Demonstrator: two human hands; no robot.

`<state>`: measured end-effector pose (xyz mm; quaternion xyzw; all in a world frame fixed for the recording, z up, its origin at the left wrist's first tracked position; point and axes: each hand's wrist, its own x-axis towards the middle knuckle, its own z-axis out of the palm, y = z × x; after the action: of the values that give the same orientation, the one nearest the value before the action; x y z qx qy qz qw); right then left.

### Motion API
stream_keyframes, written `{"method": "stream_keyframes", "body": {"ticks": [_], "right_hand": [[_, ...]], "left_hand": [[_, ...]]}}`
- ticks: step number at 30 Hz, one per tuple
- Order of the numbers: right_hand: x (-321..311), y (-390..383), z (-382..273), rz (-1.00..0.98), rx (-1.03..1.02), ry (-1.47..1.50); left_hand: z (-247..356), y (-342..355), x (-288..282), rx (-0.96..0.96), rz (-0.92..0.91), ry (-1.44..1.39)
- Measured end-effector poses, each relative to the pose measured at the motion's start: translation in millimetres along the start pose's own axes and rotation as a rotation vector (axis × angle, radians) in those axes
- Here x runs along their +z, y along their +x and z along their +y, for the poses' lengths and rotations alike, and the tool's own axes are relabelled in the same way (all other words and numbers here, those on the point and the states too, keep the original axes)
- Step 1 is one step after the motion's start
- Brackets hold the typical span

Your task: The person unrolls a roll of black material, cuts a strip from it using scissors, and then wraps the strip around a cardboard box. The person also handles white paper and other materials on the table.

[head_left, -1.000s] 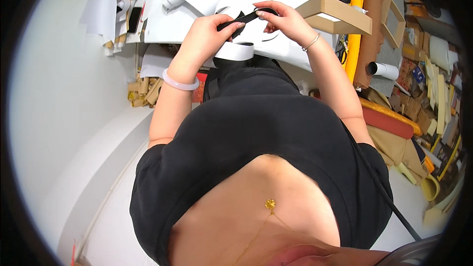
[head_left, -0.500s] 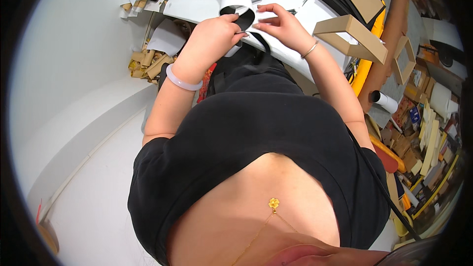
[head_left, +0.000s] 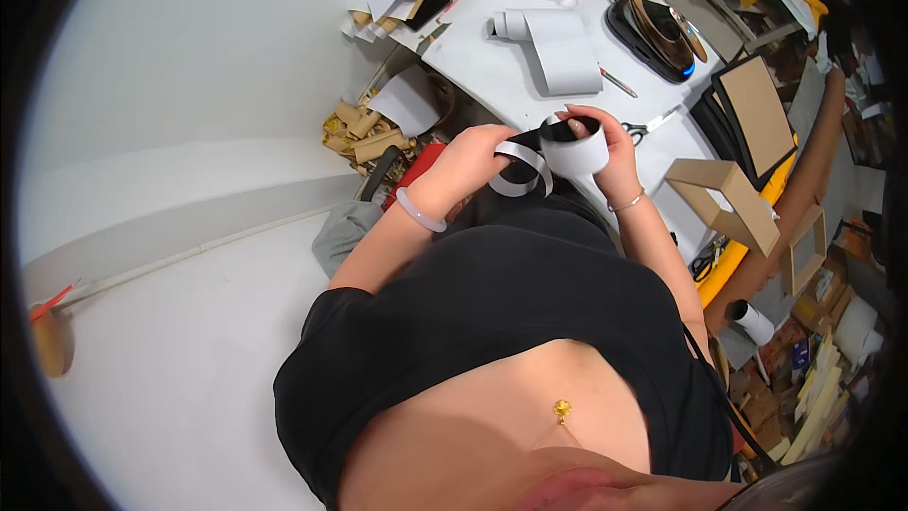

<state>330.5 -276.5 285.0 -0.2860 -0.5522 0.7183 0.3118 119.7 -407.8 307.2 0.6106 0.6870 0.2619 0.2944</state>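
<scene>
My left hand, wearing a pale bangle, is closed on a black strip with a white side. A loose white curl of it hangs below my fingers. My right hand grips a wide loop of the strip, white outside and dark inside, with fingertips inside its upper rim. Both hands are in front of my body at the near edge of the white table. Scissors lie just beyond my right hand, and a pen is farther back.
On the table are rolled white paper, a black-and-brown oval object, stacked boards and an angular cardboard frame. A yellow roll runs along the right side. A wall rises at the left; cluttered offcuts sit beside it.
My view has turned, so the table appears lower and farther right. My right hand, open half a second ago, is now closed on the loop, with the white curl dangling beside it.
</scene>
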Motion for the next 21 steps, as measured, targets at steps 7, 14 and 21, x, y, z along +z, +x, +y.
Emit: {"method": "stream_keyframes", "body": {"ticks": [7, 14, 21], "right_hand": [[-2.4, 48.8, 5.2, -0.022, 0.043, -0.240], [-21.2, 96.7, 21.0, 0.279, 0.237, -0.152], [-0.5, 144.5, 36.5, 0.429, 0.383, -0.065]], "left_hand": [[-138.9, 96.8, -103.0, -0.298, 0.587, -0.565], [-255.5, 254.5, -301.7, -0.371, 0.948, -0.712], [-333.8, 409.7, -327.5, -0.440, 0.898, -1.230]]}}
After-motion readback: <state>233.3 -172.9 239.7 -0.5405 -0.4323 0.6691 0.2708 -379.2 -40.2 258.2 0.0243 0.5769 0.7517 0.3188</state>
